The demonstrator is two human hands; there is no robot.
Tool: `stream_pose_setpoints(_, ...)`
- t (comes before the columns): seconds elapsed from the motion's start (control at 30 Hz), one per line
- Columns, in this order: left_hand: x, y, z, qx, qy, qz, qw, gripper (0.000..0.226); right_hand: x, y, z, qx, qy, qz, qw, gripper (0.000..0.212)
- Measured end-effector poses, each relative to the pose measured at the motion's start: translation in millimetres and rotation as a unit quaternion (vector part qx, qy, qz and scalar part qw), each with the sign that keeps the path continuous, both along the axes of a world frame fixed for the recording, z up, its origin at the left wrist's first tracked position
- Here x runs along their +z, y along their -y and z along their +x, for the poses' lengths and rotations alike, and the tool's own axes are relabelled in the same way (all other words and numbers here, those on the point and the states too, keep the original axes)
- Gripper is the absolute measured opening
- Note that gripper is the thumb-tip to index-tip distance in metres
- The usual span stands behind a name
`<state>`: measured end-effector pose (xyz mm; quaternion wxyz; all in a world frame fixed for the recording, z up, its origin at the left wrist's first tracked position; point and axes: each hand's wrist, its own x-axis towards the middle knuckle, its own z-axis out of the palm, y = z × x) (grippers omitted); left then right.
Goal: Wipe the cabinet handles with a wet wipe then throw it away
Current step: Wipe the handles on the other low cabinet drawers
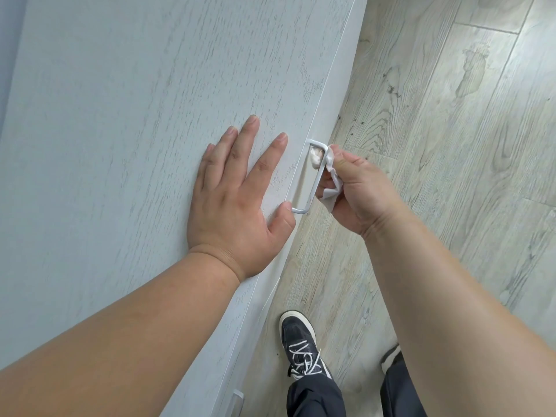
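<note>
The right hand (358,191) pinches the wet wipe (329,188) around the upper part of the white handle (313,176) — the left hand (234,200) lies flat, fingers spread, on the cabinet door (150,100) just beside it.

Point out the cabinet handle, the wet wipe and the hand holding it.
cabinet handle (314,184), head view, middle of its white bar.
wet wipe (331,192), head view, loose lower fold.
right hand (364,191), head view, back of the hand.

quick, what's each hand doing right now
Left hand: open, flat against the pale grey cabinet door.
Right hand: pinching the crumpled white wet wipe against the white metal handle.
</note>
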<state>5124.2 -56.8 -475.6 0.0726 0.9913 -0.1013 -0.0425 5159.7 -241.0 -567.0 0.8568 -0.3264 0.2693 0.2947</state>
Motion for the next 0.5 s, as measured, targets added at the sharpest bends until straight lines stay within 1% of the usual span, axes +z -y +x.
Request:
stream_pose_setpoints(0.1, 0.4, 0.0, -0.6, -0.001, -0.001, 0.003, 1.000, 0.080, 3.6, -4.4, -10.6, -0.002, 0.001, 0.041, 0.999, 0.020)
stream_pose_setpoints(0.17, 1.0, -0.4, -0.5, 0.001, -0.002, 0.002, 1.000, 0.080, 4.3, -4.1, -14.1, 0.005, 0.006, 0.052, 0.999, 0.022)
stream_pose_setpoints(0.33, 0.9, 0.2, 0.6, -0.001, -0.001, -0.001, 1.000, 0.080, -6.6, -1.1, 2.8, 0.016, 0.033, 0.046, 0.998, 0.023)
stream_pose_setpoints(0.4, 0.9, -0.2, 0.5, 0.000, -0.004, 0.000, 1.000, 0.081, -7.6, -3.2, -2.6, 0.017, 0.039, 0.052, 0.998, 0.028)
stream_pose_setpoints(0.5, 1.5, -0.5, -0.1, 0.000, -0.003, 0.002, 1.000, 0.080, -4.9, -3.3, -12.0, 0.023, 0.052, 0.058, 0.997, 0.027)
